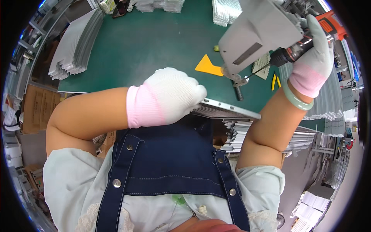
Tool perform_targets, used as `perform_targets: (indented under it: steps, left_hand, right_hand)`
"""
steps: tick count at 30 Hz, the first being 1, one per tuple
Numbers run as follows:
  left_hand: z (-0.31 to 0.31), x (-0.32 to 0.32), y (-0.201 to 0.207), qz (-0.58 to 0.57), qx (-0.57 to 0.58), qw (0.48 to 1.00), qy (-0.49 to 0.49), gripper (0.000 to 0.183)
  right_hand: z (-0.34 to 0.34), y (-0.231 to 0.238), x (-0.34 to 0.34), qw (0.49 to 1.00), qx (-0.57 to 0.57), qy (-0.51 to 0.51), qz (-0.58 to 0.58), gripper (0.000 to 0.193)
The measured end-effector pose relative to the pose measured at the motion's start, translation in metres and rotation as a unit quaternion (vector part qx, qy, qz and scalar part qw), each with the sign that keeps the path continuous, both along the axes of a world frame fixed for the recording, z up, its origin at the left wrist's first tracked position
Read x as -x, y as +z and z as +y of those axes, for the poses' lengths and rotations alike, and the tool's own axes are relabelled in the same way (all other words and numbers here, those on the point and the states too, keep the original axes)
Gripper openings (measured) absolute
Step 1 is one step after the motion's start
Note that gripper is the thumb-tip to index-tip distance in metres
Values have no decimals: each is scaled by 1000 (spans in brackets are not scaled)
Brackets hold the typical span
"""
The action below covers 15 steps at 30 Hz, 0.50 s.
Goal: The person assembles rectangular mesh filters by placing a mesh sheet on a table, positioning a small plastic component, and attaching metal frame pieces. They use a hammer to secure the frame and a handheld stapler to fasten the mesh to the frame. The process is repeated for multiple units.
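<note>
My left hand (172, 96), in a white glove with a pink cuff, is closed on the end of a flat metal panel (232, 109). The panel has a pale edge with small holes and overhangs the near side of the table. My right hand (315, 65), gloved the same way, grips an orange and black power drill (284, 56). Its long thin bit slants down to the left, its tip by the small metal nose (240, 80) under a light grey machine (247, 38). Whether the bit touches the nose I cannot tell.
On the green table (154, 42) lie a yellow scraper (208, 65) and yellow-handled pliers (276, 81). Stacked metal panels (77, 42) stand at the left; more stacks (227, 11) sit at the back and right. A phone (120, 8) lies far left. Cardboard boxes (36, 108) are beside the table.
</note>
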<state>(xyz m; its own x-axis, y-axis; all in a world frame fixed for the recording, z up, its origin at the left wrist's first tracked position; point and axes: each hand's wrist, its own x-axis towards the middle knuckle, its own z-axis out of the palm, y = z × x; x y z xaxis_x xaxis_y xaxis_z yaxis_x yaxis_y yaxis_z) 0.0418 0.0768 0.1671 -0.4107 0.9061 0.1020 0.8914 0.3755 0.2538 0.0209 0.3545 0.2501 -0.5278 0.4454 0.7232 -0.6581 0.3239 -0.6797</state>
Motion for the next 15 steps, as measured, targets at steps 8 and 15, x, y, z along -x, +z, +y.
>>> perform_targets:
  steps: [8,15]
  left_hand:
    - [-4,-15,-16,-9,-39,999,-34,16]
    - [-5,-17,-16,-19,-53,997,-44,16]
  right_hand:
    - [-27,-5,-6,952,186,240,32,12]
    - [-61,-5,-5,995,22,48,84,12]
